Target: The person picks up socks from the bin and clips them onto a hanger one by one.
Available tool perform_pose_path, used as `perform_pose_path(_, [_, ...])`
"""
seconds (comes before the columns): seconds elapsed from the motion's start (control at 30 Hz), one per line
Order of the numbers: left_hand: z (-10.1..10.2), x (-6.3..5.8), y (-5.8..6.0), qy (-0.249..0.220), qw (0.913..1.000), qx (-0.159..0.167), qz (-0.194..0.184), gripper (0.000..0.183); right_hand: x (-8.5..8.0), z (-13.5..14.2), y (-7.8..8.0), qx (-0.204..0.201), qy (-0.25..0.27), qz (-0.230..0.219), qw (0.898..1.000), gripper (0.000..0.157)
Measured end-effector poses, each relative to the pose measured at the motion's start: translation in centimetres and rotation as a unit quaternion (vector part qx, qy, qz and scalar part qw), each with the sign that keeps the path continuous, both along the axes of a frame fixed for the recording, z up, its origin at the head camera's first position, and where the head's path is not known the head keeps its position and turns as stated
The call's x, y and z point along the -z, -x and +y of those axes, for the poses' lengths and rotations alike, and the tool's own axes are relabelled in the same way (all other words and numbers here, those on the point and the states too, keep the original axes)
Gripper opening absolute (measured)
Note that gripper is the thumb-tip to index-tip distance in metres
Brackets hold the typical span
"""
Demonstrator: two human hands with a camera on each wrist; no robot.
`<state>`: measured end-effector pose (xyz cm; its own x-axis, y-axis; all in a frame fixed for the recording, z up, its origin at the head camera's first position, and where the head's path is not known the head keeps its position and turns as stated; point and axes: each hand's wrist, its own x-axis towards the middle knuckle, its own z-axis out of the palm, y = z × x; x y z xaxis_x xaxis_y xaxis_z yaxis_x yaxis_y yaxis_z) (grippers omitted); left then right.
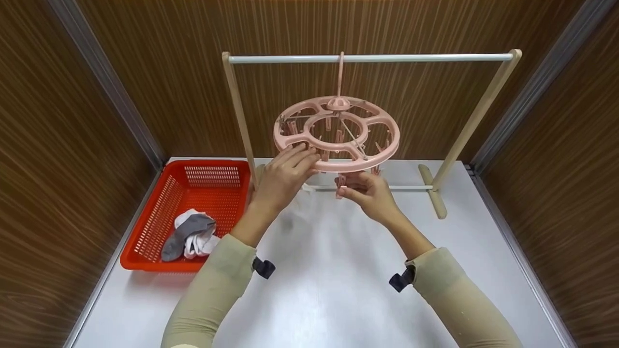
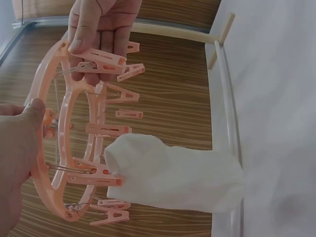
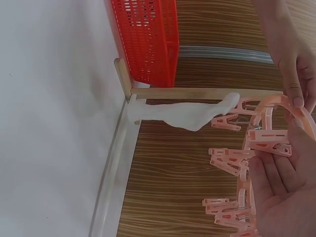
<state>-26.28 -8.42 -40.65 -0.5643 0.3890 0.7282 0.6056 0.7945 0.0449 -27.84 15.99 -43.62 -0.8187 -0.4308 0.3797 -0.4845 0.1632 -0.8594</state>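
Note:
A round pink clip hanger [image 1: 382,157] hangs by its hook from the white bar of a rack. My left hand [image 1: 286,175] grips the near left part of its rim, the thumb on the rim in the left wrist view. With my right hand [image 1: 370,193] I hold a pink clothespin [image 2: 101,61] under the near rim, thumb on one side and fingers behind; it holds no cloth. A white sock [image 2: 173,173] dangles from another clothespin [image 2: 94,175] near my left hand. Several other pink clothespins hang round the ring. In the head view the sock is mostly hidden.
At the left, a red basket [image 1: 213,193] stands on the white table [image 1: 314,290], holding a grey sock [image 1: 186,237] and white cloth [image 1: 200,241]. The rack [image 1: 435,57] has wooden legs and a low crossbar [image 1: 408,187]. Brown wood-grain panels enclose the back and sides.

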Motion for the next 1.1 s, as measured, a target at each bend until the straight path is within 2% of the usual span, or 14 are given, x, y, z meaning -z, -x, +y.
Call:
perform_pose_path(0.27, [-0.1, -0.1, 0.2, 0.008, 0.9997, 0.006, 0.023, 0.036, -0.2, 0.3, 0.0, -0.022, 0.009, 0.003, 1.0, 0.029])
perform_pose_path(0.4, [-0.2, -0.2, 0.2, 0.007, 0.9996, 0.004, 0.026, 0.036, -0.3, 0.3, 0.1, -0.033, 0.03, 0.008, 0.999, 0.027])
perform_pose_path(0.9, [-0.2, 0.3, 0.0, -0.007, 0.9999, 0.007, 0.014, 0.034, -0.4, 0.2, -0.1, -0.003, 0.044, 0.002, 0.999, 0.02])
perform_pose_path(1.1, [-0.2, 0.4, -0.2, -0.013, 0.9998, 0.009, 0.009, 0.039, -1.3, 0.1, -0.7, -0.007, 0.041, -0.001, 0.999, 0.018])
